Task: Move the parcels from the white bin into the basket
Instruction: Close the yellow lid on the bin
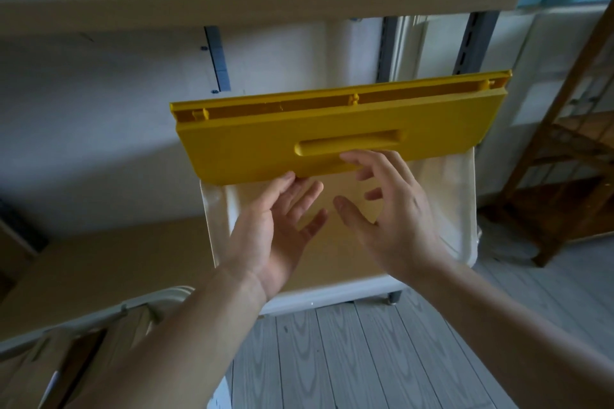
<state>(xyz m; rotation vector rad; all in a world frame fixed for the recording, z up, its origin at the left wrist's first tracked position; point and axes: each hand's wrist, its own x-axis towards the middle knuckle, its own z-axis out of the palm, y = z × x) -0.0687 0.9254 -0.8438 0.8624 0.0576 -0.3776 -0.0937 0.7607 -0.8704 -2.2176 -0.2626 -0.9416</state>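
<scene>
Parcels cannot be made out in this view: the white bin [465, 242], standing on a low shelf with its yellow lid [259, 143] raised and tilted back, shows only a pale, glossy interior wall behind the hands, and whatever it holds is hidden by them or lies too deep to be seen. Both hands are held over the bin's mouth. The left hand [275, 229] is turned palm-up with its fingers spread and straight, the fingertips just at the lower edge of the lid; nothing is held in it. The right hand [395, 219] is likewise empty, its fingers loosely bent and parted, with the longest one touching or nearly touching the lid below the moulded handle [349, 144] (contact cannot be settled through the blur). The basket [156, 300] is taken to be the white-rimmed container at the lower left, close beside the bin.

As a judgement, the lid is light, stiff plastic and is best supported at its lower edge or handle so that it does not drop shut on a reaching hand. How the parcels will handle can only be guessed: small mailers tend to be light, soft and slippery, and would be better pinched at an edge or scooped from beneath than squeezed. The smooth bin wall offers little friction, so items could be slid up it.
</scene>
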